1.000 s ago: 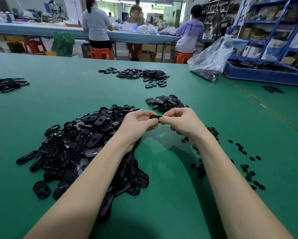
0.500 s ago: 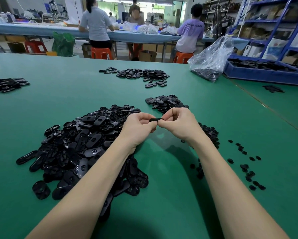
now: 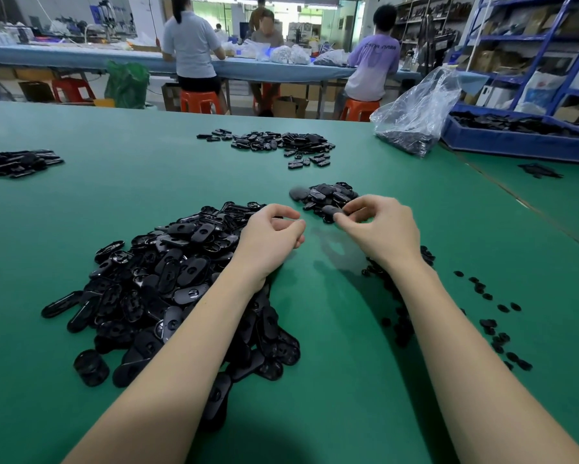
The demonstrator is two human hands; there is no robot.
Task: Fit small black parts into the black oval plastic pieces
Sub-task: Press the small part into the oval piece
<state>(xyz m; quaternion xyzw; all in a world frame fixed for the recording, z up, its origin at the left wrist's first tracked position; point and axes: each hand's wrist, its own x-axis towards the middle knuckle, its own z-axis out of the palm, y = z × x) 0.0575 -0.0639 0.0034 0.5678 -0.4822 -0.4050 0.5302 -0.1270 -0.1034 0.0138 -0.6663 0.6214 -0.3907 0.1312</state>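
1. Green surface [image 3: 314, 380] fills the view, and both bare forearms reach out over it from the near edge.
2. Right hand [image 3: 378, 229] is up over the middle of the surface, thumb and fingertips pinching one black oval piece [image 3: 331, 209], so that grip is clamped on it.
3. That oval piece sits at the near edge of the small pile of ovals [image 3: 328, 195], just beyond the fingers.
4. Left hand [image 3: 271, 239] hovers close beside the right, not touching it; fingers curl loosely with thumb and forefinger near each other, and nothing shows between them.
5. Below the left wrist spreads the big heap of black oval pieces [image 3: 167, 289], running toward the near-left part of the surface.
6. Small black parts [image 3: 492, 326] lie scattered to the right of the right forearm, with more bunched under the wrist.
7. Farther off, another spread of ovals [image 3: 281, 144] lies toward the far edge, and a dark cluster [image 3: 13, 162] sits at the left edge.
8. Far-right corner: a clear plastic bag [image 3: 415, 112] with dark contents, just beside a blue tray [image 3: 515, 145] loaded with black pieces.
9. Beyond the surface, three people sit on orange stools [image 3: 199, 100] at a long bench.
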